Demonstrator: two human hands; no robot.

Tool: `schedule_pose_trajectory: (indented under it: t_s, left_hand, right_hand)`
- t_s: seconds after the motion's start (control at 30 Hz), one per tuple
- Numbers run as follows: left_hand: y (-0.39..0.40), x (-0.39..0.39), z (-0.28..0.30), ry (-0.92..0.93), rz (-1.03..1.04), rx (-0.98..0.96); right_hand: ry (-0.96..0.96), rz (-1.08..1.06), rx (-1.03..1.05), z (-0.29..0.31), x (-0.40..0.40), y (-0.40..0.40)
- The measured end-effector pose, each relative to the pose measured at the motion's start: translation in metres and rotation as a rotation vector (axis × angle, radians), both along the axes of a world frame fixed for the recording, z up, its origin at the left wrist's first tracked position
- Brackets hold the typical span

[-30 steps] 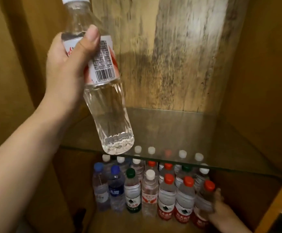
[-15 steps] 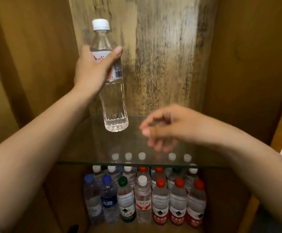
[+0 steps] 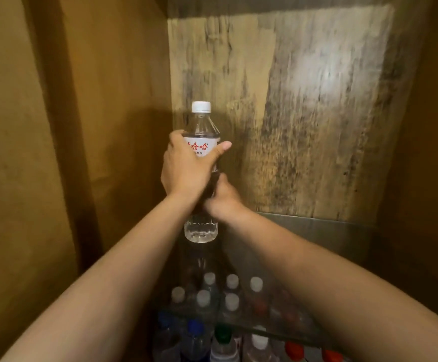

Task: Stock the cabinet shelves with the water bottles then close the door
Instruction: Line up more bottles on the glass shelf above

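Note:
A clear water bottle (image 3: 201,231) with a white cap and a red-and-white label stands upright at the back left corner of the glass shelf (image 3: 317,246). My left hand (image 3: 183,168) is wrapped around its label. My right hand (image 3: 223,201) grips the bottle's body just below and to the right. Whether the base touches the glass I cannot tell. Under the shelf stand several bottles (image 3: 223,338) with white, blue, green and red caps.
The wooden left wall (image 3: 113,126) of the cabinet runs close beside the bottle. The stained back panel (image 3: 304,113) stands right behind it. The right wall (image 3: 427,152) closes off the shelf on the other side.
My left hand has carried the bottle deeper and lower, toward the shelf's back left corner. My right hand, free half a second ago, now holds the bottle's body.

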State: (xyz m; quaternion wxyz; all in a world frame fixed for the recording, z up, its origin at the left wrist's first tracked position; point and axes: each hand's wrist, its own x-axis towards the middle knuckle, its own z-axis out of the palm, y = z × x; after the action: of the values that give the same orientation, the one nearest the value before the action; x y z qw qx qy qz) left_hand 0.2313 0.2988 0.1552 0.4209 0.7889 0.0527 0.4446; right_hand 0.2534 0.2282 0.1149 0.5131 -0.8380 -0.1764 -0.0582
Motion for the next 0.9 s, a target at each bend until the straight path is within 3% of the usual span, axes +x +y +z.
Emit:
schedule_pose_trajectory:
  t_s: [0.17, 0.23, 0.4, 0.47, 0.57, 0.9]
  left_hand:
    - [0.023, 0.001, -0.037, 0.087, -0.065, -0.067]
    - [0.031, -0.002, -0.052, 0.194, -0.009, 0.005]
    - [0.029, -0.006, -0.066, 0.855, 0.093, 0.455]
    - [0.024, -0.007, -0.069, 1.012, 0.099, 0.593]
    - [0.021, -0.003, -0.071, 1.058, 0.108, 0.703]
    - [0.023, -0.002, -0.070, 1.104, 0.102, 0.712]
  right_hand:
    - [0.042, -0.027, 0.083, 0.001, 0.030, 0.019]
    - [0.069, -0.035, 0.099, 0.002, 0.040, 0.027]
    - [0.101, -0.061, 0.161, 0.005, 0.059, 0.044]
    - [0.096, -0.066, 0.171, 0.004, 0.066, 0.050]
    - [0.075, -0.106, 0.158, 0.002, 0.073, 0.056]
    - [-0.040, -0.185, 0.151, -0.005, 0.076, 0.082]
